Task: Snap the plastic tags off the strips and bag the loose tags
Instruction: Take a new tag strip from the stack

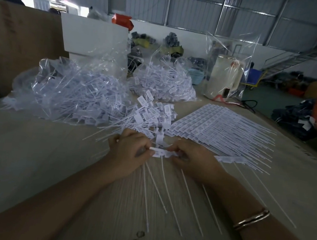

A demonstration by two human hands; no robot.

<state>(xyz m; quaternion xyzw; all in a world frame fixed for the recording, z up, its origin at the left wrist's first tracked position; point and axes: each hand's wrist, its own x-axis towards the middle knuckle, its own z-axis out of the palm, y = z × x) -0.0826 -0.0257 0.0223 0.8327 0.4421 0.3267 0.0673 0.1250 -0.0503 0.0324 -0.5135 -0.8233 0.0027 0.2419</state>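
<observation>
The left hand [130,152] and the right hand [192,161] are close together, both pinching one white plastic strip of joined tags [162,153] above the pale wooden table [31,154]. Beyond the right hand lies a flat stack of uncut strips [222,127]. Beyond the left hand lie loose white tags [150,111] and clear plastic bags full of tags [68,90]. Behind is a grey metal-walled hall [196,9].

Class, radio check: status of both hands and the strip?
Left hand and right hand both pinching tag strip. Loose tags heaped behind. Nothing obstructing.
</observation>
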